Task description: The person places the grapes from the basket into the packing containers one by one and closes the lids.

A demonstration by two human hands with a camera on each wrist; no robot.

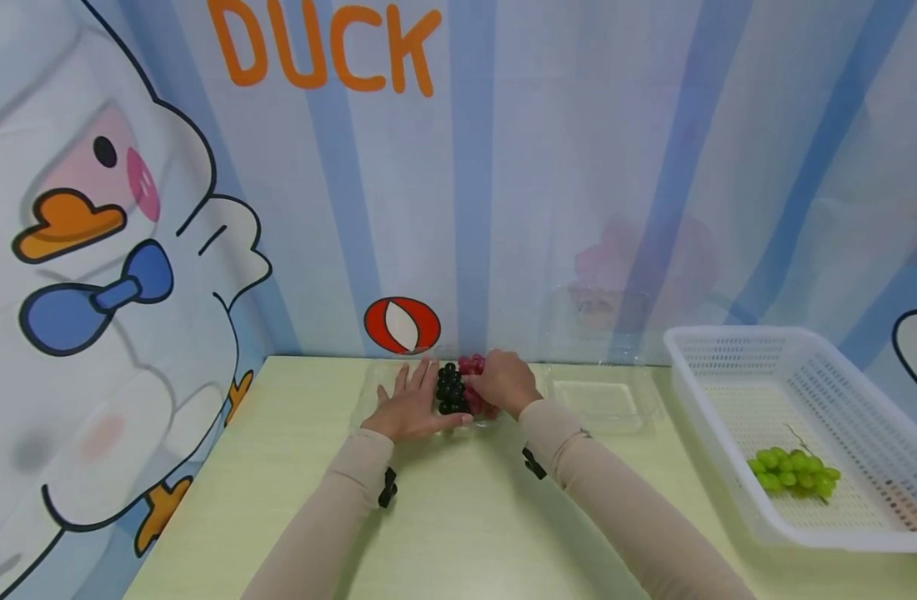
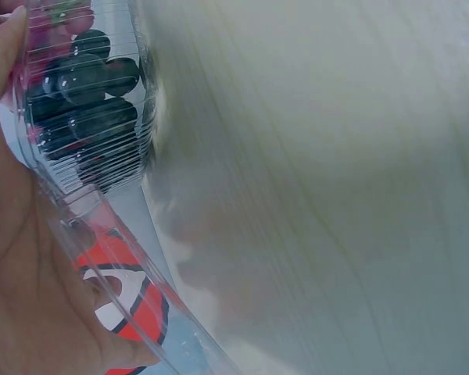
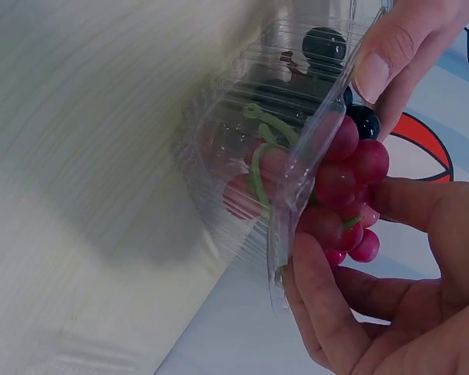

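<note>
A clear plastic clamshell box (image 3: 280,234) sits near the table's back edge, with its lid folded out to the left. Dark, almost black grapes (image 1: 451,389) lie in its left part. Beside them are red grapes (image 3: 336,183) with green stems, partly in the box and partly bulging above its rim. My right hand (image 1: 507,383) grips the red bunch from the right, some fingertips touching the rim. My left hand (image 1: 413,408) spreads its fingers across the lid, its thumb reaching along the box's front rim. The left wrist view shows the dark grapes through the ribbed wall.
Just right of the hands stands another clear clamshell box (image 1: 642,400), lid raised against the curtain. A white plastic basket (image 1: 717,475) at the right holds green grapes (image 1: 792,472). A printed duck curtain (image 1: 578,167) hangs behind the pale table (image 1: 458,533).
</note>
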